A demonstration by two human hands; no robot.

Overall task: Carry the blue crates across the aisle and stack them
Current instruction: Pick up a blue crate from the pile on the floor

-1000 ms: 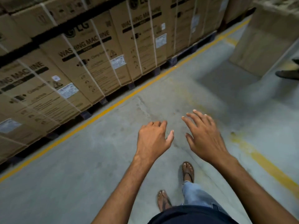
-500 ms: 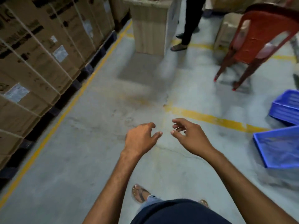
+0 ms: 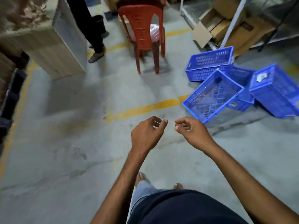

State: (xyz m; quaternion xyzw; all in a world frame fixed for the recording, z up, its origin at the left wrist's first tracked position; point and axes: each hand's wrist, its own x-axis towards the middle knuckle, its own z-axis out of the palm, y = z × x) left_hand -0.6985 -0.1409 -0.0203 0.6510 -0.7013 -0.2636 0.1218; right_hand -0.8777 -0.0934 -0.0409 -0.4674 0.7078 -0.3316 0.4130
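Several blue plastic crates lie in a loose heap on the floor at the right. The nearest crate (image 3: 212,96) is tipped so its open mouth faces me. Another crate (image 3: 209,66) stands behind it, and a third crate (image 3: 275,91) lies upside down at the far right. My left hand (image 3: 146,135) and my right hand (image 3: 192,132) hang in front of me over bare concrete, both empty with fingers loosely curled. My right hand is a short way in front of the nearest crate, not touching it.
A red plastic chair (image 3: 142,29) stands ahead, with a person's legs (image 3: 92,28) left of it beside a tall cardboard box (image 3: 53,50). Yellow floor lines (image 3: 145,109) cross the concrete. Metal shelving with cardboard boxes (image 3: 229,25) is behind the crates. Dark pallets (image 3: 11,94) line the left edge.
The view has swung to the right, away from the boxed washing machines, and the crate heap and chair have come into view. My fingers have curled in from spread.
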